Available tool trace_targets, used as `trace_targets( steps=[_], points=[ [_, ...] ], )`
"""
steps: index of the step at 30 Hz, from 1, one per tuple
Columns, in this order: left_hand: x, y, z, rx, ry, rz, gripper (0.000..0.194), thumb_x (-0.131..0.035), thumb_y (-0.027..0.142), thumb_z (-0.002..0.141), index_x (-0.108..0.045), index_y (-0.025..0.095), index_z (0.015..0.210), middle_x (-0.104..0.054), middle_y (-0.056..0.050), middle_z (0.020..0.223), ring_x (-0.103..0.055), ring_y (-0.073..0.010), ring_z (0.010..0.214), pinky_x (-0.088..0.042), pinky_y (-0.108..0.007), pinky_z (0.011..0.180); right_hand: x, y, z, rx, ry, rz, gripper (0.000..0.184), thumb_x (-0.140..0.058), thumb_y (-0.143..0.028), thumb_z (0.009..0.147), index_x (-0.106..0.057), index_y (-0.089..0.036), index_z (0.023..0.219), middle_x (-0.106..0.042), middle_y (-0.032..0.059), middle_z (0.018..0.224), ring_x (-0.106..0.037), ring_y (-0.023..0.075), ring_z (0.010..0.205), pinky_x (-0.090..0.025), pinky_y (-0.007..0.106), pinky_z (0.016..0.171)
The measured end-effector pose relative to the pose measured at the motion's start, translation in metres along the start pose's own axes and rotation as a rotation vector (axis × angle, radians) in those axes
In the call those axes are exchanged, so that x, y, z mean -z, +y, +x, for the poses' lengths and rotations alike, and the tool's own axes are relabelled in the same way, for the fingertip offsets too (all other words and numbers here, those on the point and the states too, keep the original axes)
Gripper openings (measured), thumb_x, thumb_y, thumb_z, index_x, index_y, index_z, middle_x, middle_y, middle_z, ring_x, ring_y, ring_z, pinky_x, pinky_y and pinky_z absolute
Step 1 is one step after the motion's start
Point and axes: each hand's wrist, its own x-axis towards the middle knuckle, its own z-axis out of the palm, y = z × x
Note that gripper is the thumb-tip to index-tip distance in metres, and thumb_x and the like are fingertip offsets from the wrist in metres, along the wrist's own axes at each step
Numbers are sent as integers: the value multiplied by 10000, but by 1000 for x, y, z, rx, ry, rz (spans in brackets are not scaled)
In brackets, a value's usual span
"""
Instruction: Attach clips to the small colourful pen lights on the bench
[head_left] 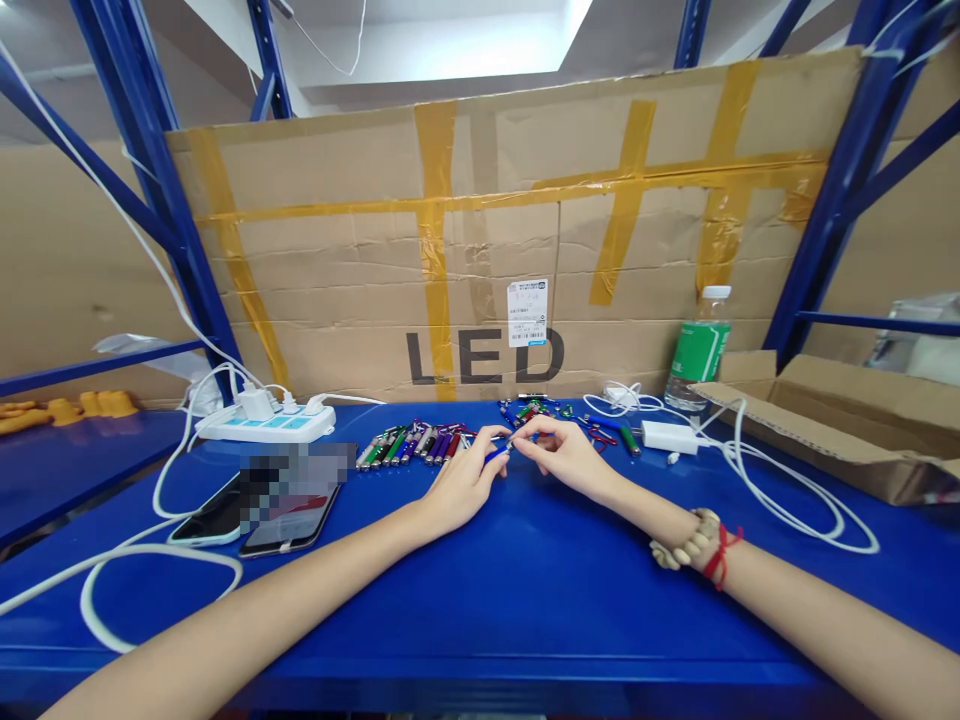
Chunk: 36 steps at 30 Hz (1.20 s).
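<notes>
Near the middle of the blue table, my left hand [466, 480] is closed around a small blue mini flashlight [496, 455], a slim metal tube with a silvery end. My right hand [564, 455] meets it from the other side, thumb and fingertips pinched at that silvery tip; any smaller part between them is too small to make out. Just left of my hands lies a row of similar mini flashlights [409, 445] in green, purple, blue, red and silver. Behind my hands is a loose pile of more of them [536, 405], partly covered by my right hand.
Two phones [296, 510] lie on the left, before a white power strip [266, 424] with cables. On the right are a white adapter [670, 437] with a looped cord, a green-labelled bottle [699, 350] and an open cardboard box [862, 430]. A cardboard wall [337, 280] stands behind.
</notes>
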Motion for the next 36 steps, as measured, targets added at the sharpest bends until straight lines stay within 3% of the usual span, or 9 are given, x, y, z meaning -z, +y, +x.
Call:
trace_targets(
  steps=[16, 36],
  points=[
    [1, 0, -2, -13, 9, 49, 332, -320, 273, 898, -384, 261, 1224, -615, 10, 800, -595, -145, 783, -427, -271, 794, 2, 8, 1, -108, -27, 52, 352, -636, -462, 665, -617, -119, 744, -521, -11, 603, -421, 46, 399, -300, 199, 393],
    [-3, -8, 1, 47, 20, 101, 228, -347, 299, 887, -479, 226, 1057, -624, 23, 735, -600, -139, 715, -429, -254, 732, 1, 2, 0, -62, -34, -16, 327, -637, -441, 669, -647, -123, 741, -574, 27, 750, -451, 40, 401, -342, 203, 398]
  ],
)
